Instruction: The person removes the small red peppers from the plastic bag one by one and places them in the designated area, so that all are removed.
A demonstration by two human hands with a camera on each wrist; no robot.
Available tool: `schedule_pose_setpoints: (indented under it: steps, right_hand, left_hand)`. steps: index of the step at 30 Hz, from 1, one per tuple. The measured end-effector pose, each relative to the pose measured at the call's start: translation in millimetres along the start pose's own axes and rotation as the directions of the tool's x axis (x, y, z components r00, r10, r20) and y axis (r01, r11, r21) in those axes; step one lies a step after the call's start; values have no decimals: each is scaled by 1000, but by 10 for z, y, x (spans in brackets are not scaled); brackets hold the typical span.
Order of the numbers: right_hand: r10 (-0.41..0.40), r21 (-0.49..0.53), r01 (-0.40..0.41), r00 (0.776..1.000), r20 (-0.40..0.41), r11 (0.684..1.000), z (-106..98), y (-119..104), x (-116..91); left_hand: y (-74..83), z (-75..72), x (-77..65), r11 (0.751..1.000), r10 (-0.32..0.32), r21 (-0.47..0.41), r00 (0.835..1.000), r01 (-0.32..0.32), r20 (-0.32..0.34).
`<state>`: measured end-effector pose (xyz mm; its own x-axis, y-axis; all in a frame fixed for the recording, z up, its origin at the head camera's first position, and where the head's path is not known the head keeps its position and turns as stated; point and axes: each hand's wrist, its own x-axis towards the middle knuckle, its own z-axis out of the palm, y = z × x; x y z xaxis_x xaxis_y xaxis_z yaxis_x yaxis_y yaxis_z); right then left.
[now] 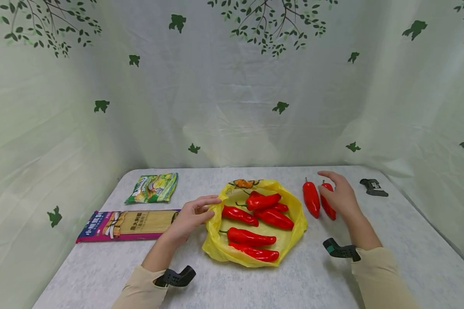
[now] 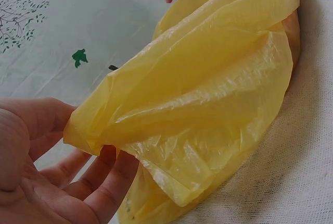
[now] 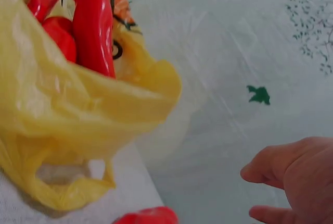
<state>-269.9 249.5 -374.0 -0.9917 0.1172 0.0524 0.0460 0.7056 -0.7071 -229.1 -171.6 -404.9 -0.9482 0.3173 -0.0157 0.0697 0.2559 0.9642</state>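
A yellow plastic bag (image 1: 212,249) stands with its mouth spread wide, and several red peppers (image 1: 251,237) lie inside it. My left hand (image 1: 189,217) pinches the bag's left rim; in the left wrist view its thumb and fingers (image 2: 112,182) have the thin plastic between them. To the right of the bag two more red peppers lie side by side, the nearer-to-bag pepper (image 1: 311,199) and the outer pepper (image 1: 328,208). My right hand (image 1: 342,195) hovers at the outer pepper, overlapping part of it. Thumb and fingers are apart in the right wrist view, with nothing between them.
Left of the bag lies a long pack of spaghetti (image 1: 139,224), reaching behind the left hand. Behind that is a green and yellow packet (image 1: 153,188). A small dark piece with pale print (image 1: 373,187) sits at the back right. A pale leaf-patterned curtain (image 1: 232,128) surrounds the table.
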Motion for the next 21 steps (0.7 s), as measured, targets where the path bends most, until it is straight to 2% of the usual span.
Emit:
schedule_pose_setpoints:
  steps: [8, 21]
  right_hand:
    - [-122, 11, 122, 992, 18, 992, 39, -245, -154]
    - [-266, -9, 266, 964, 19, 964, 151, -464, -312]
  left_hand:
    - [1, 7, -9, 999, -10, -37, 1000, 10, 5]
    - [0, 15, -13, 999, -25, -31, 1000, 24, -10]
